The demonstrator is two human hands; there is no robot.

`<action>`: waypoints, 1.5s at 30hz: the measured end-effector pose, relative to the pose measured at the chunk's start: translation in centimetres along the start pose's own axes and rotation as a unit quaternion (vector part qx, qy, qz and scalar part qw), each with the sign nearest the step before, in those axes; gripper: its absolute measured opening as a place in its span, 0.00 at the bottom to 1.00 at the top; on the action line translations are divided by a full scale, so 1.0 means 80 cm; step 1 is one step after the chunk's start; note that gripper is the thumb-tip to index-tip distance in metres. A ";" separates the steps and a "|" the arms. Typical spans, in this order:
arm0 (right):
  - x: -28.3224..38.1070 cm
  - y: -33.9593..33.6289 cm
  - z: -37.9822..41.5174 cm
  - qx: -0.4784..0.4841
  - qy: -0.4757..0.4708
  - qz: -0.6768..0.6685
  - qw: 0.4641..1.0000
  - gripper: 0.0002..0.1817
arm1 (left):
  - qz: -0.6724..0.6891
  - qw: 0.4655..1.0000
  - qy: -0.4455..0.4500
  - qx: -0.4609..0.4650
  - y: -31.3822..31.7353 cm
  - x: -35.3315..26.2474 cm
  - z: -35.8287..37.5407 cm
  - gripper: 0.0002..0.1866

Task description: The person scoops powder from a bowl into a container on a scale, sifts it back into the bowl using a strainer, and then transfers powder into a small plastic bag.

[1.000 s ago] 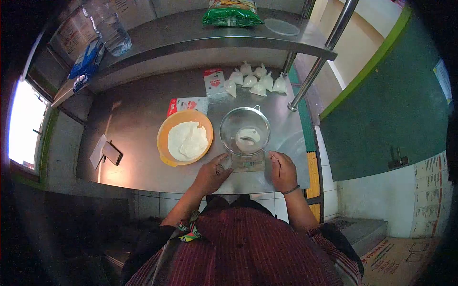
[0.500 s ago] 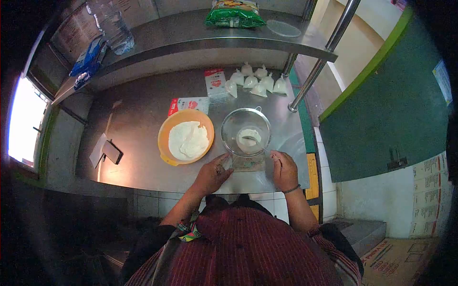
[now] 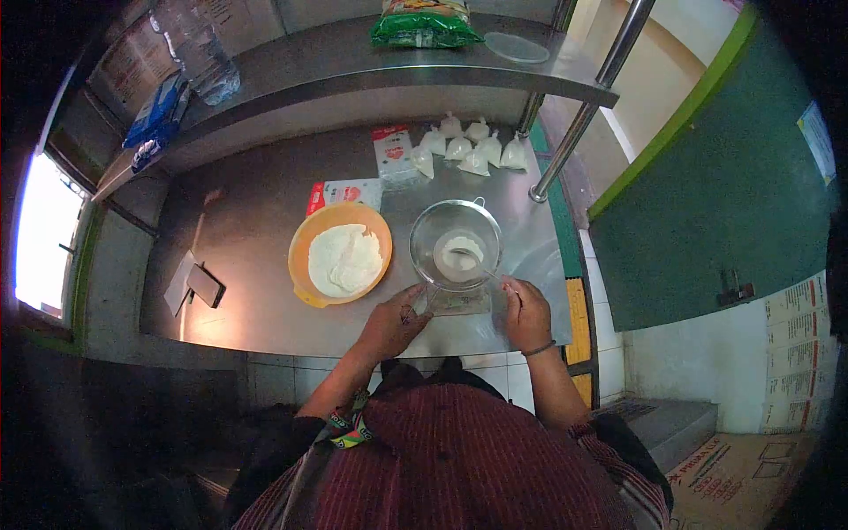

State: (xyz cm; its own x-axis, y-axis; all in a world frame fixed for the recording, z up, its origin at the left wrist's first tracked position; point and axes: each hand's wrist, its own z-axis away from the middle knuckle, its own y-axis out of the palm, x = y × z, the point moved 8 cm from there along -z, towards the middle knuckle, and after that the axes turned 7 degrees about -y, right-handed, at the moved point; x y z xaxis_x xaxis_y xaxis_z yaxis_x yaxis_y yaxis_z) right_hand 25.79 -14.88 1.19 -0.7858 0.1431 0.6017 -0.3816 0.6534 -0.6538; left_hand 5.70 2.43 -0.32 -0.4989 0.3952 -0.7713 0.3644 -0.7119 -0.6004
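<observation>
A round metal sieve (image 3: 426, 230) hangs over a scale (image 3: 466, 304), with a small heap of white powder (image 3: 458, 244) in its mesh. The closed fingers of my left hand (image 3: 394, 325) grip the sieve at its near left side. In my right hand (image 3: 529, 320) is a spoon (image 3: 487, 268), pinched by the handle. Its bowl rests in the powder inside the sieve. To the left, an orange bowl (image 3: 298, 251) holds a large mound of white powder. What lies beneath the sieve is mostly hidden.
Several tied bags of white powder (image 3: 474, 162) stand at the back right, beside red-and-white packs (image 3: 393, 152). A phone-like dark object (image 3: 206, 284) lies at the left. Overhead, a metal shelf (image 3: 336, 72) carries a green packet (image 3: 424, 26) and a clear bottle (image 3: 208, 66).
The spoon has shifted slightly in the sieve, and its handle shows more clearly. Both hands stay almost in place. The view has turned a little, moving the background left.
</observation>
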 end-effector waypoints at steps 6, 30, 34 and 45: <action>0.007 -0.005 0.001 -0.012 -0.003 -0.009 1.000 0.12 | -0.022 0.999 0.028 -0.019 0.002 0.001 -0.002 0.34; -0.001 -0.008 0.000 -0.014 -0.008 0.008 1.000 0.12 | -0.048 0.976 0.179 -0.118 -0.001 -0.017 0.000 0.33; 0.006 -0.012 -0.001 -0.010 -0.003 0.003 1.000 0.12 | 0.003 0.999 0.034 -0.021 0.005 -0.001 -0.005 0.33; 0.010 -0.021 -0.002 -0.046 -0.027 -0.001 0.999 0.12 | 0.005 0.996 0.070 -0.046 0.008 -0.001 -0.006 0.33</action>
State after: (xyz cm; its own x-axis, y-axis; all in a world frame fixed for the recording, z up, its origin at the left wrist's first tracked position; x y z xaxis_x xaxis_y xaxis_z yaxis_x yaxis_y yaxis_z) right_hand 25.84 -15.75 2.84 -0.8113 0.1035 0.5754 -0.3380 0.7201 -0.6060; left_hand 6.34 2.24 -0.74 -0.3820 0.4695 -0.7960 0.4432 -0.6628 -0.6036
